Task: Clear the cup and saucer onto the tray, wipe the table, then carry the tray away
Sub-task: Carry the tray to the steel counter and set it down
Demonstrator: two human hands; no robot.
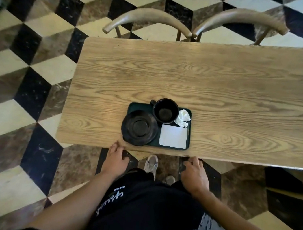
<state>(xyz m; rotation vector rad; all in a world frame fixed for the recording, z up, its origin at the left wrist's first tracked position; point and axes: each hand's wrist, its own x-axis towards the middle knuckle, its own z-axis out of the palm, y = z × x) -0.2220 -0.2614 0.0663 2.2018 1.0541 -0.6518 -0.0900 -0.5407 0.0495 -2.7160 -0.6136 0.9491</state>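
The cup (166, 110) and saucer (139, 127) both sit on the tray (188, 138), near the front edge of the surface (225, 85); the saucer overhangs the tray's left rim. A crumpled tissue (183, 118) and a flat napkin (173, 136) lie beside them. The left hand (116, 158) and right hand (195, 172) hang just below that edge, fingers loosely curled, holding nothing. The surface looks bare, so lifting the tray seems next. To do it well, grip both short sides together, thumbs on top, and keep it level. Nudge the saucer inward first, since it could slide off, and raise slowly so the cup stays upright.
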